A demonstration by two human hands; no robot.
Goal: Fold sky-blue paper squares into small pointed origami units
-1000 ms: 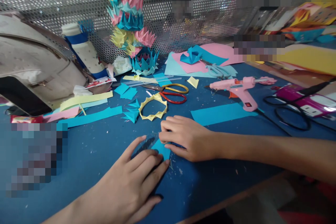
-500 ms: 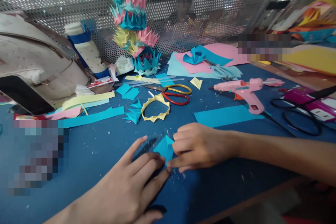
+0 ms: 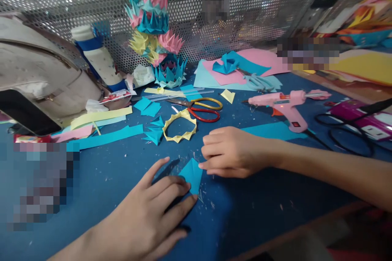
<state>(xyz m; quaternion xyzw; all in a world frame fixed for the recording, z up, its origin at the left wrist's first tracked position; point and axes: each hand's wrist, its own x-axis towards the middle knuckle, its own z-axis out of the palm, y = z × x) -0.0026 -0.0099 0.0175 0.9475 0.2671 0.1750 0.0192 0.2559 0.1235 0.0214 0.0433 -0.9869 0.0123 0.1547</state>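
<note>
I see my left hand [image 3: 147,216] pressing flat on a folded blue paper piece [image 3: 192,174] on the tabletop [image 3: 107,171] while my right hand [image 3: 231,153], grip curled, pinches its edge; uneven pressure could skew the crease.

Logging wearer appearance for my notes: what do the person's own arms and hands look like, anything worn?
Both hands, left hand and right hand, are bare: no gloves, rings, watch or bracelets show. The forearms are bare too, with no sleeve in view. Fingernails look short and unpainted.
</note>
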